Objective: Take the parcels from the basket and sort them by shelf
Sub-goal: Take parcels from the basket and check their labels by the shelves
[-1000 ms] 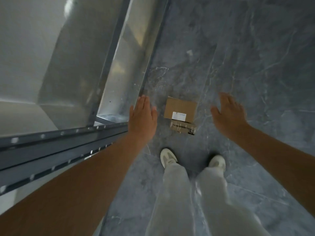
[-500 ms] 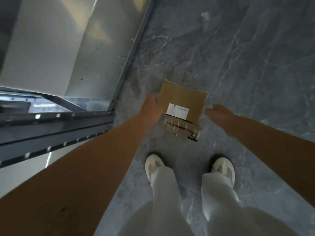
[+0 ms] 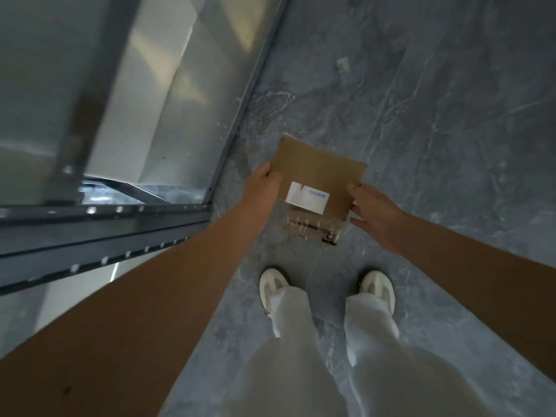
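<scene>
**A:** What was on the far left?

**B:** A grey metal shelf (image 3: 102,230) filled the left side, its perforated front beam running across and its steel panels angling away. Nothing on it could be made out.

**A:** And the person's hands?

**B:** Both bare arms reached down toward the floor. The left hand (image 3: 263,188) was pressed to the left edge of a brown cardboard parcel (image 3: 319,173), thumb against the top face near the edge, the other fingers hidden behind the hand. That grip was narrow and touching the parcel; whether it fully clasped the edge could not be told.

**A:** Where was the parcel?

**B:** Just in front of the person's feet, over the grey marbled floor (image 3: 436,115), just right of the shelf's upright. A white label (image 3: 307,197) sat on its top face, and clear tape crossed the near side. Whether it lay on the floor or was lifted could not be told.

**A:** The right hand?

**B:** The right hand (image 3: 376,215) met the parcel's right edge, fingers partly spread, thumb at the top edge, a fingertip below. That grip was loosely open around the corner.

**A:** Anything lower?

**B:** Two white shoes (image 3: 376,287) and pale trousers (image 3: 301,356).
</scene>
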Motion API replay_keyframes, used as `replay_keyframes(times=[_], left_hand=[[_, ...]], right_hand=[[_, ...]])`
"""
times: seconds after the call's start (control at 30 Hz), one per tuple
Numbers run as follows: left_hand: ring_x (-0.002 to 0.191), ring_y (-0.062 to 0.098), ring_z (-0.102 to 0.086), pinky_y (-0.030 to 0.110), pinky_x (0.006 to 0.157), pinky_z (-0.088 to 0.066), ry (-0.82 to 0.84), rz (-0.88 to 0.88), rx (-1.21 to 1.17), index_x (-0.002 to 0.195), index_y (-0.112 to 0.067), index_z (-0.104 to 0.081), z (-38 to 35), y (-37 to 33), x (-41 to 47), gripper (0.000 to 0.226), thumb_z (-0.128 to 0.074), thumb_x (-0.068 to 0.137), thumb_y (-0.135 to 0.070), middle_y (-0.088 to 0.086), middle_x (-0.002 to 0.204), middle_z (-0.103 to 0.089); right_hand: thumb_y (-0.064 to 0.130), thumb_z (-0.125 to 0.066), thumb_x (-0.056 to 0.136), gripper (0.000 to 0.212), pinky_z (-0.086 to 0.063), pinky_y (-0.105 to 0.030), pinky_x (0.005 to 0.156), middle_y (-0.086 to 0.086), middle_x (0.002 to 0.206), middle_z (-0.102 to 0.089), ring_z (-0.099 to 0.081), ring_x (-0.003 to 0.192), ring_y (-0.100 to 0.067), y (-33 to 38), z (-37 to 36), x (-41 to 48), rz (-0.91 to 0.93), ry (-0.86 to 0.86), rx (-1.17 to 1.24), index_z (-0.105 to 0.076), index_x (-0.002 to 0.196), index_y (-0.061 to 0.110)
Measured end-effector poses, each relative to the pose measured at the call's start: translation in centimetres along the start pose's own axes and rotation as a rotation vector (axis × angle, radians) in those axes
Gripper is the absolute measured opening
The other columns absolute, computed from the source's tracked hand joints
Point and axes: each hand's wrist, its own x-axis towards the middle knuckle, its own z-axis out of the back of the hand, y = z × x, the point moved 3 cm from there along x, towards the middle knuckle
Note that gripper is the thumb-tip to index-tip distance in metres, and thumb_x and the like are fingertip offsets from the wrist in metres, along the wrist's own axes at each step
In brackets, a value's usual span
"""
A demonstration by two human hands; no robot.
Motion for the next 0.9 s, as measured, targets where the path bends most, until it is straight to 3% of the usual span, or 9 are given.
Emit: replay_keyframes(times=[0.13, 0.23, 0.33, 0.4, 0.53, 0.63, 0.73, 0.8, 0.9], left_hand=[[0.073, 0.014, -0.054, 0.021, 0.06, -0.041, -0.042, -0.056, -0.045, 0.102, -0.012, -0.065, 3.8, -7.9, -10.1, 0.024, -0.043, 0.093, -0.008, 0.004, 0.085, -0.06], [0.066, 0.008, -0.054, 0.02, 0.057, -0.041, -0.114, -0.104, -0.06, 0.096, -0.018, -0.064, 8.0, -14.6, -19.6, 0.02, -0.046, 0.092, -0.011, -0.002, 0.079, -0.06], [0.076, 0.011, -0.059, 0.028, 0.071, -0.049, -0.209, -0.163, -0.084, 0.1, -0.02, -0.065, 12.6, -19.9, -29.0, 0.019, -0.05, 0.091, -0.013, -0.001, 0.087, -0.065], [0.091, 0.02, -0.062, 0.037, 0.089, -0.052, -0.284, -0.16, -0.159, 0.108, -0.013, -0.064, 15.4, -21.5, -34.2, 0.018, -0.053, 0.093, -0.016, 0.01, 0.104, -0.068], [0.11, 0.029, -0.063, 0.047, 0.102, -0.049, -0.404, -0.15, -0.454, 0.114, -0.011, -0.059, 21.0, -21.9, -42.5, 0.025, -0.05, 0.1, -0.029, 0.015, 0.119, -0.064], [0.098, 0.024, -0.067, 0.039, 0.087, -0.056, -0.493, -0.207, -0.651, 0.115, -0.01, -0.058, 26.2, -21.5, -47.8, 0.034, -0.044, 0.103, -0.038, 0.008, 0.11, -0.067], [0.092, 0.02, -0.068, 0.031, 0.075, -0.055, -0.6, -0.301, -0.745, 0.102, -0.017, -0.062, 31.3, -19.2, -53.4, 0.029, -0.048, 0.101, -0.041, 0.004, 0.104, -0.069], [0.098, 0.022, -0.067, 0.034, 0.083, -0.055, -0.687, -0.355, -0.797, 0.096, -0.017, -0.059, 33.9, -15.9, -57.3, 0.025, -0.055, 0.097, -0.042, 0.005, 0.105, -0.069], [0.103, 0.027, -0.064, 0.041, 0.095, -0.053, -0.81, -0.364, -0.85, 0.09, -0.012, -0.055, 36.1, -9.3, -63.6, 0.027, -0.06, 0.095, -0.038, 0.014, 0.106, -0.065]], right_hand=[[0.038, -0.038, 0.105, 0.047, -0.044, -0.035, 0.098, -0.001, 0.144, -0.043, -0.047, 0.116, -0.015, 6.2, 1.7, -10.2, 0.107, -0.02, 0.055, -0.033, 0.149, 0.022], [0.036, -0.036, 0.106, 0.033, -0.052, -0.034, 0.075, -0.002, 0.132, -0.049, -0.056, 0.108, -0.018, 12.1, 3.5, -19.8, 0.235, -0.014, 0.012, -0.039, 0.137, 0.027], [0.039, -0.035, 0.105, 0.022, -0.057, -0.04, 0.062, -0.008, 0.122, -0.055, -0.062, 0.097, -0.021, 17.6, 4.5, -29.8, 0.329, 0.015, -0.054, -0.042, 0.122, 0.026], [0.045, -0.032, 0.105, 0.03, -0.059, -0.047, 0.066, -0.01, 0.117, -0.057, -0.063, 0.094, -0.024, 20.8, 3.7, -35.8, 0.36, 0.069, -0.099, -0.043, 0.121, 0.022], [0.048, -0.031, 0.104, 0.041, -0.056, -0.057, 0.082, -0.01, 0.121, -0.057, -0.062, 0.104, -0.029, 25.5, -0.6, -46.1, 0.439, 0.208, -0.199, -0.045, 0.131, 0.019], [0.043, -0.034, 0.104, 0.036, -0.053, -0.059, 0.089, -0.007, 0.123, -0.055, -0.06, 0.107, -0.027, 27.6, -4.7, -52.1, 0.568, 0.311, -0.307, -0.045, 0.129, 0.02], [0.037, -0.038, 0.104, 0.029, -0.058, -0.05, 0.081, -0.006, 0.121, -0.059, -0.062, 0.105, -0.023, 27.0, -8.9, -57.0, 0.665, 0.425, -0.325, -0.044, 0.127, 0.02], [0.034, -0.038, 0.104, 0.028, -0.057, -0.045, 0.076, -0.008, 0.118, -0.06, -0.062, 0.103, -0.024, 24.9, -12.1, -59.8, 0.655, 0.516, -0.381, -0.044, 0.126, 0.018], [0.031, -0.042, 0.102, 0.027, -0.054, -0.046, 0.082, -0.008, 0.118, -0.063, -0.063, 0.107, -0.026, 20.8, -17.2, -63.7, 0.612, 0.668, -0.556, -0.049, 0.125, 0.019]])
